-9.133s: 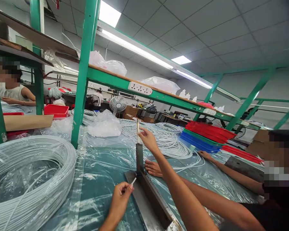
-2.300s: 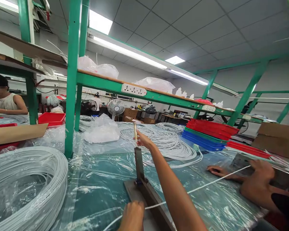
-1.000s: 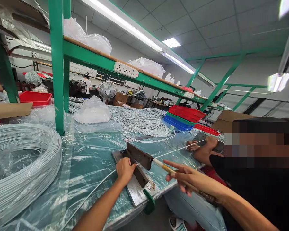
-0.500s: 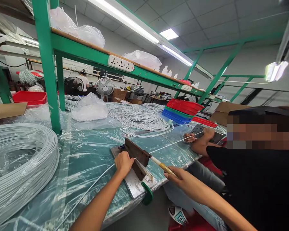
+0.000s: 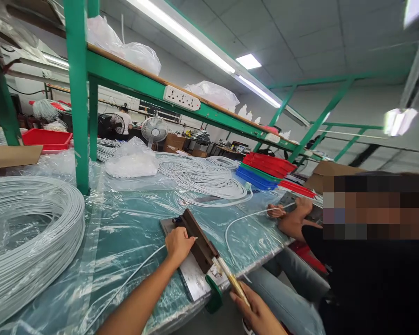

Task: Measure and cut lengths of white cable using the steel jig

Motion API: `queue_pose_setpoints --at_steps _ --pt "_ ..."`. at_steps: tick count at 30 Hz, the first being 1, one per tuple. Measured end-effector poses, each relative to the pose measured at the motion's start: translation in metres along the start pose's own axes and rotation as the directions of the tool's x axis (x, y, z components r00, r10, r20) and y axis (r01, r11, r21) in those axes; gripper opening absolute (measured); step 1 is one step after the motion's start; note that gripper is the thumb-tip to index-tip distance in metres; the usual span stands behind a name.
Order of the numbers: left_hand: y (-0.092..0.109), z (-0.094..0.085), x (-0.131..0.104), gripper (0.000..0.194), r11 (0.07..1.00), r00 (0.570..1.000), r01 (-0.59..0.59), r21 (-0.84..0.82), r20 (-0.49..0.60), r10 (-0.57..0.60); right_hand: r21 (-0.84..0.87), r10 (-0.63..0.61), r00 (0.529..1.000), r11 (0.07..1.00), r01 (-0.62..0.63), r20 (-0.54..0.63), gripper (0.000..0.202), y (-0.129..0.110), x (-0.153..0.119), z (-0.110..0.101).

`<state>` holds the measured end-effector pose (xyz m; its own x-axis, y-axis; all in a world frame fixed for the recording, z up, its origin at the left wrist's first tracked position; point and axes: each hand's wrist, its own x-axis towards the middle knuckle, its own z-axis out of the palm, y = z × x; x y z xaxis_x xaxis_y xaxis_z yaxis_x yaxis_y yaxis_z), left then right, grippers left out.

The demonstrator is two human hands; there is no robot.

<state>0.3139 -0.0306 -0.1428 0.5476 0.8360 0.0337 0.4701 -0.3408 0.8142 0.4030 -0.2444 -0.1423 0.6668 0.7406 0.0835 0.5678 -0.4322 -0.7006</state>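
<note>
My left hand pinches the end of a thin white cable, whose tip sticks out past the fingers beside the brown metal blade of a bench cutter. The cable trails down to the lower left. Wrapped round the cutter's yellowish handle is my right hand, low at the table's front edge. The blade lies low along the cutter's metal base. A second white cable curves over the table right of the cutter, and its far part reaches another person's hands.
A large cable coil lies at the left, near a green post. More loose coils, a plastic bag and stacked red and blue trays stand behind. A person in black sits at the right.
The handle and my right hand have moved down and left, lowering the blade. The cable right of the cutter was straight and now hangs loose in a curve. My left hand keeps its pinch.
</note>
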Motion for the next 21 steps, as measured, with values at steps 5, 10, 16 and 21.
queue_pose_setpoints --at_steps 5,10,16,21 --pt "-0.008 -0.001 0.010 0.030 0.969 1.000 -0.001 -0.246 0.016 0.006 0.296 0.141 0.969 0.935 -0.198 0.202 0.057 -0.012 0.002 -0.028" --pt "-0.004 -0.003 0.006 0.026 0.837 0.997 -0.011 -0.548 0.059 0.053 0.635 0.293 0.901 0.640 -0.433 0.320 0.048 -0.078 0.029 -0.097" --pt "0.008 -0.023 -0.010 0.057 0.693 0.987 0.034 -0.720 0.132 0.088 0.820 0.064 0.960 0.505 -0.268 0.274 0.058 -0.160 0.103 -0.111" --pt "0.005 -0.043 -0.025 0.063 0.642 0.989 0.067 -0.764 0.135 0.058 0.650 0.045 0.993 0.753 -0.103 0.105 0.032 -0.213 0.188 -0.075"
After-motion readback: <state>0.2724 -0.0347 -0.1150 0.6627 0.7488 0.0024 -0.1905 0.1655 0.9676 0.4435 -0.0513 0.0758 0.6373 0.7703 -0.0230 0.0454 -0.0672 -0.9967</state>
